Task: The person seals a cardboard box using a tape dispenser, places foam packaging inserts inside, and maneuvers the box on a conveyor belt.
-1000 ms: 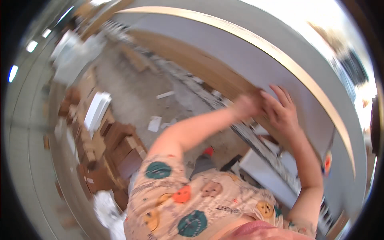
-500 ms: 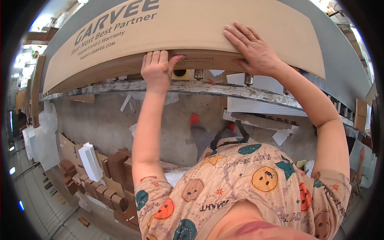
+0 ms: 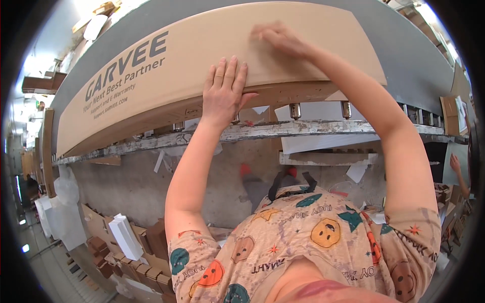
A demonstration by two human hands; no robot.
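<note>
A long, closed cardboard box (image 3: 202, 40) with dark printing lies on the grey worktop and fills the upper part of the view. My left hand (image 3: 223, 93) rests on the box's near top edge, fingers stretched out flat and the thumb to the side. Farther back and to the right, my right hand (image 3: 280, 39) is over the box's top face. Motion smears its fingers, which look bent, so I cannot tell whether they hold anything.
A worn rail (image 3: 262, 130) with metal rollers runs along the near side of the grey worktop (image 3: 399, 55). Lower left stand stacked brown cardboard pieces (image 3: 146, 275) and a white foam block (image 3: 125, 237). Another person's hand (image 3: 455, 164) shows at the far right.
The box has shifted left. My left hand has gone from gripping its near edge to lying flat on top. My right hand has moved left and lost its flat, spread pose.
</note>
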